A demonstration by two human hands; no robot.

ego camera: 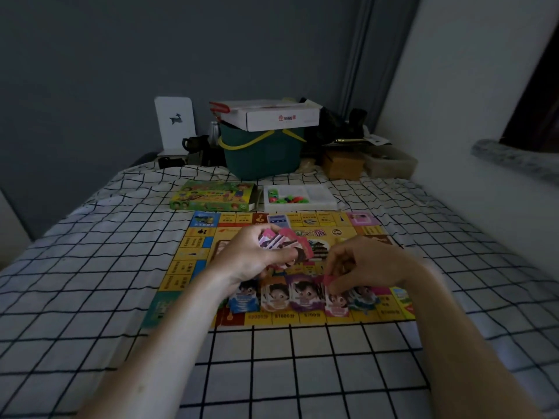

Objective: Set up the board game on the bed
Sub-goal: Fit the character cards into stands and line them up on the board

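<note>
A yellow game board (193,252) lies flat on the checked bed sheet (272,367). Above its middle my left hand (251,255) grips a fanned stack of pink and purple character cards (287,240). My right hand (363,267) pinches the top of a pink character card (334,303) in a row of several character cards (290,294) laid along the board's near edge. The green game box (211,196) and a white tray of small coloured pieces (299,196) sit just beyond the board.
At the bed's head stand a dark green basket (261,155) with a white carton (278,116) on top, a white bookend (175,122), a dark mug, a brown box (343,164) and a clear plastic container. A white wall and window ledge rise on the right.
</note>
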